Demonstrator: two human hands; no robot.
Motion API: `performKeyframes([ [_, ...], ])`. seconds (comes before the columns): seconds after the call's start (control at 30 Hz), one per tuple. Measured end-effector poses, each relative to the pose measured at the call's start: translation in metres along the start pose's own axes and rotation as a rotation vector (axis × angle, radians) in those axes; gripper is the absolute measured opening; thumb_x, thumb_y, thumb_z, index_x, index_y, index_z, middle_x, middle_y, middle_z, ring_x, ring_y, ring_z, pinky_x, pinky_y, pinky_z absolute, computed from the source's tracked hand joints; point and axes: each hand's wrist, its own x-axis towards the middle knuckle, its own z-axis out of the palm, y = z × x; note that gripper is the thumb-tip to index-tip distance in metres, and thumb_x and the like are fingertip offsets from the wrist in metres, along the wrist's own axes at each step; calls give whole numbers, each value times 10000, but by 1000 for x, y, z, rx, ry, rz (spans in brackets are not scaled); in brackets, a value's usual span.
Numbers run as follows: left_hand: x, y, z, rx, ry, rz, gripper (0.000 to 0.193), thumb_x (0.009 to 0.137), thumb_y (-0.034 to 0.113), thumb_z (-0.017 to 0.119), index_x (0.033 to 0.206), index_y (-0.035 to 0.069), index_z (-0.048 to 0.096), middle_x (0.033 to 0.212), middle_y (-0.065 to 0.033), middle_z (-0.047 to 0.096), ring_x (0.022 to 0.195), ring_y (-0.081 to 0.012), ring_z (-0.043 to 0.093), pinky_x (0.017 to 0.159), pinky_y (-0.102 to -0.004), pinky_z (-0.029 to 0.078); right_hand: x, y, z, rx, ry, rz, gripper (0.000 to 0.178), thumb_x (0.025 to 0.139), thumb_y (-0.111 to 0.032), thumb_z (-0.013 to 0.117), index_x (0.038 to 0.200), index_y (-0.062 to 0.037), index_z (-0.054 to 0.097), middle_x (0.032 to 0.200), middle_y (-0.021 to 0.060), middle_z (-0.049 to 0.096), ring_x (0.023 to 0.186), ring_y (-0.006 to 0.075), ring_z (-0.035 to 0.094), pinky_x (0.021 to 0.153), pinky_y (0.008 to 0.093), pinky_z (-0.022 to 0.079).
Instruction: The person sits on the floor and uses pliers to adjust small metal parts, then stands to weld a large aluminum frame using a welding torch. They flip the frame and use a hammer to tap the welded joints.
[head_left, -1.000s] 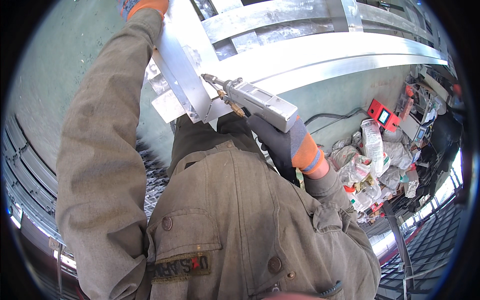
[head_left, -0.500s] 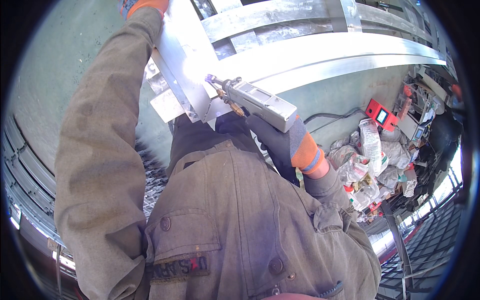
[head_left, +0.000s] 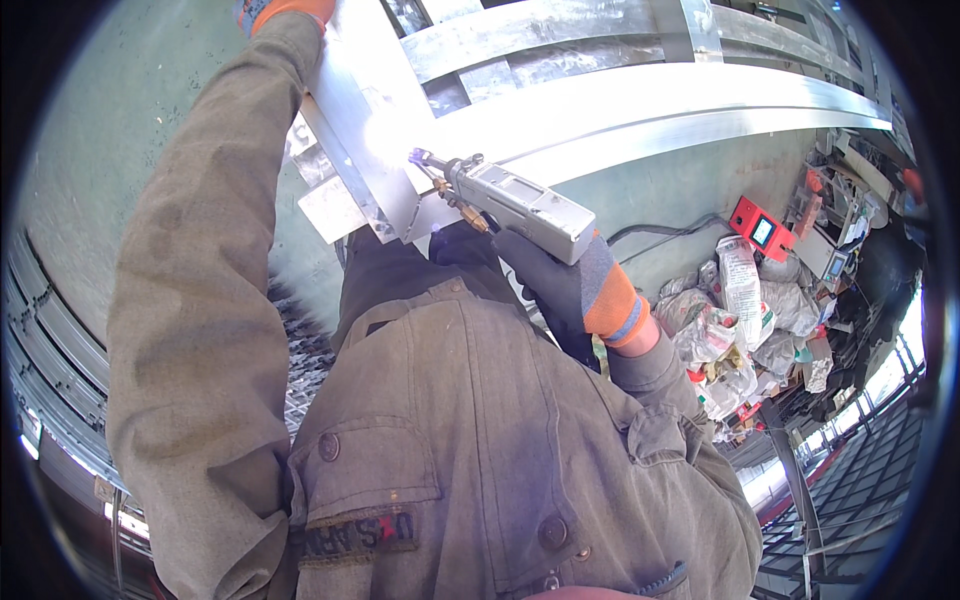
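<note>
My right hand [head_left: 560, 285], in a grey and orange work glove, is wrapped round the grip of a silver handheld laser welding gun [head_left: 520, 205]. Brass fittings and a dark nozzle sit at the gun's front. The nozzle meets a joint between metal profiles, where a very bright glare hides the seam. One broad metal bar [head_left: 345, 130] runs up and away; a long shiny profile [head_left: 680, 140] goes off to the right. At the top left edge, only the gloved back part of my left hand [head_left: 285, 12] shows beside the bar; its fingers are out of sight.
Behind the joint lie crossing metal slats [head_left: 540, 38] of a frame. A greenish work surface [head_left: 120, 130] spreads beneath. To the right are a heap of plastic bags and scraps [head_left: 740, 330], a red device with a small screen [head_left: 762, 230] and a dark cable [head_left: 665, 229].
Almost everything holds its place. The view has shifted very slightly, and the bright glare stays at the gun's nozzle.
</note>
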Motion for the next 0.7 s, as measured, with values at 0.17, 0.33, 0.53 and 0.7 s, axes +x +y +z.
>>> performKeyframes([
  [0.17, 0, 0, -2, 2, -10, 1, 805, 1057, 537, 694, 1651, 26, 508, 1756, -272, 403, 1633, -456, 366, 1338, -524, 348, -4, -2, -2, 4, -18, 45, 411, 1067, -232, 719, 1409, -5, 718, 1020, 67, 800, 876, 95, 732, 779, 296, 597],
  [0.33, 0, 2, -5, 11, -35, -14, 801, 1061, 535, 684, 1650, 22, 505, 1756, -279, 400, 1631, -459, 369, 1338, -526, 350, -6, -8, -1, 79, -23, 30, 376, 1075, -211, 683, 1383, -4, 738, 1022, 54, 802, 876, 91, 731, 779, 296, 598],
  [0.53, 0, 1, -4, 2, -36, -5, 810, 1061, 544, 678, 1655, 23, 501, 1759, -276, 396, 1634, -457, 366, 1339, -523, 350, -7, -5, -2, 78, -33, 32, 378, 1076, -201, 678, 1386, 8, 736, 1030, 60, 808, 886, 89, 739, 781, 291, 604],
  [0.7, 1, 1, -1, 3, -49, -17, 820, 1060, 552, 678, 1665, 30, 493, 1767, -266, 388, 1644, -447, 353, 1343, -513, 347, -7, 1, 0, 56, -9, 15, 397, 1075, -191, 677, 1413, 14, 718, 1017, 61, 807, 883, 91, 750, 765, 290, 605],
])
